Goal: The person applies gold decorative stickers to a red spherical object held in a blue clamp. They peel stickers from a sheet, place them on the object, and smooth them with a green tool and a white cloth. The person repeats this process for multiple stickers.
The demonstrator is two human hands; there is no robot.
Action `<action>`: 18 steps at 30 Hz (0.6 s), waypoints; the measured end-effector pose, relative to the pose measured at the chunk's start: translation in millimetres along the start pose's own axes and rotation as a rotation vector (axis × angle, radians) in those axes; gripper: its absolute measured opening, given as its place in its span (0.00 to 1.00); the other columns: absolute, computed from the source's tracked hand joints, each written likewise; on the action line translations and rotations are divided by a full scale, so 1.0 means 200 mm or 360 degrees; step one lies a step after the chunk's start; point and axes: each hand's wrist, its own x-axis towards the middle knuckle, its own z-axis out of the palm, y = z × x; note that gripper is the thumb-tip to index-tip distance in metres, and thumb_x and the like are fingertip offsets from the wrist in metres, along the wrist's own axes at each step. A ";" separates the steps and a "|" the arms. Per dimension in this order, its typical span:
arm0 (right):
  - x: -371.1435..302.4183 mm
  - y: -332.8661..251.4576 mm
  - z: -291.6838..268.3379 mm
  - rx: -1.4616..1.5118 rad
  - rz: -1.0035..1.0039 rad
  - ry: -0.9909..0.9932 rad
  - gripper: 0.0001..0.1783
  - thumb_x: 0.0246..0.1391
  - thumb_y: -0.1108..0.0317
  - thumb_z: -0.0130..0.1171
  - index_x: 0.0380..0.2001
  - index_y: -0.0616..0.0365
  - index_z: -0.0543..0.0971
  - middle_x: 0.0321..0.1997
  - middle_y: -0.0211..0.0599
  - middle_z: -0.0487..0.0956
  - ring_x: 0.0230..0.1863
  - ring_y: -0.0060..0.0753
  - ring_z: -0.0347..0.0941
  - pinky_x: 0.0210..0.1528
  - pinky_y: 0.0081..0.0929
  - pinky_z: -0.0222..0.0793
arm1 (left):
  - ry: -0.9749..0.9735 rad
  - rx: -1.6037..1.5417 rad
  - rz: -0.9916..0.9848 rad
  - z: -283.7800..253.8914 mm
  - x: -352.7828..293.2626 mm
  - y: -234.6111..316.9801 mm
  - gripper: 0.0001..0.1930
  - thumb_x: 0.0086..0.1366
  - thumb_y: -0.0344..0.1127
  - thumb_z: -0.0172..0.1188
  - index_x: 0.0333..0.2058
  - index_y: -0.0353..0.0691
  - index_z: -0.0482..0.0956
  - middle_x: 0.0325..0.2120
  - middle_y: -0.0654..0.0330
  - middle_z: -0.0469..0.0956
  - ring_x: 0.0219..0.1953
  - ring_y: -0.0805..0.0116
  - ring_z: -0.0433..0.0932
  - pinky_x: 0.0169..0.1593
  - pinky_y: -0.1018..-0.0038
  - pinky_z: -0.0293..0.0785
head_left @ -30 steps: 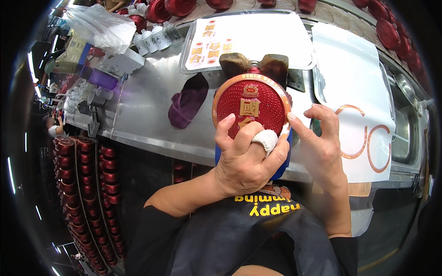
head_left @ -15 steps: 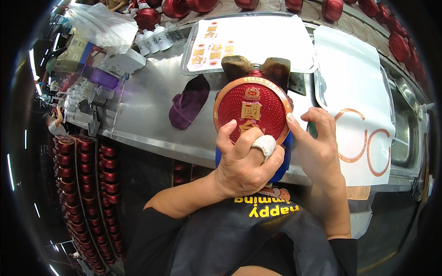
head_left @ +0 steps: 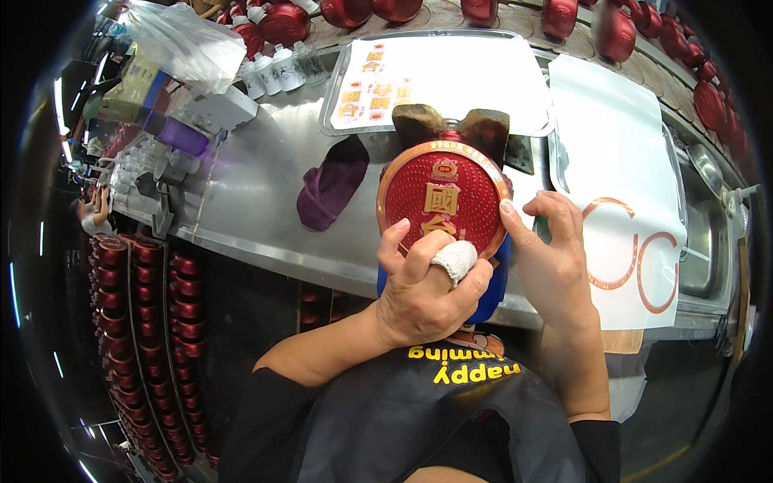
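Note:
A round, flat red bottle with a studded face, gold raised characters and an orange-gold ring strip along its rim lies face up. Two dark, worn pads flank its neck, and a blue support shows beneath it. My left hand, with a white wrapping on one finger, curls over the bottle's lower face; its pressing fingertips are hidden. At the right rim, the thumb of my right hand presses on the ring strip, while its bent fingers stand apart from the thumb.
White backing paper with two more orange ring strips lies at the right. Behind the bottle is a tray with a gold-character sheet. A purple cloth and small white bottles lie leftward. Red bottles line the far side.
Along the far side, the row of red bottles has moved to the right. My left hand and its wrapped finger have shifted slightly left; the right thumb stays on the rim.

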 end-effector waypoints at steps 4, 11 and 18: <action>-0.04 -0.03 0.01 0.0096 0.0054 -0.0029 0.36 0.42 0.83 0.62 0.59 0.52 0.80 0.48 0.44 0.71 0.56 0.54 0.69 0.59 0.49 0.68 | 0.0009 -0.0001 -0.0212 0.03 -0.03 0.03 0.19 0.54 0.43 0.69 0.45 0.54 0.78 0.47 0.64 0.75 0.55 0.57 0.68 0.66 0.44 0.51; -0.13 -0.08 0.02 0.0056 0.0062 -0.0070 0.38 0.41 0.85 0.61 0.61 0.51 0.79 0.49 0.43 0.71 0.57 0.56 0.69 0.60 0.50 0.68 | 0.0041 0.0062 -0.0209 0.05 -0.08 0.02 0.21 0.51 0.35 0.70 0.44 0.51 0.74 0.49 0.55 0.74 0.57 0.49 0.66 0.67 0.44 0.49; -0.17 -0.16 0.02 0.0061 0.0106 -0.0153 0.38 0.43 0.86 0.61 0.61 0.50 0.79 0.49 0.43 0.71 0.57 0.54 0.69 0.60 0.48 0.69 | 0.0185 0.0155 -0.0194 0.03 -0.14 0.01 0.12 0.59 0.36 0.66 0.40 0.54 0.75 0.48 0.63 0.77 0.58 0.56 0.68 0.66 0.44 0.50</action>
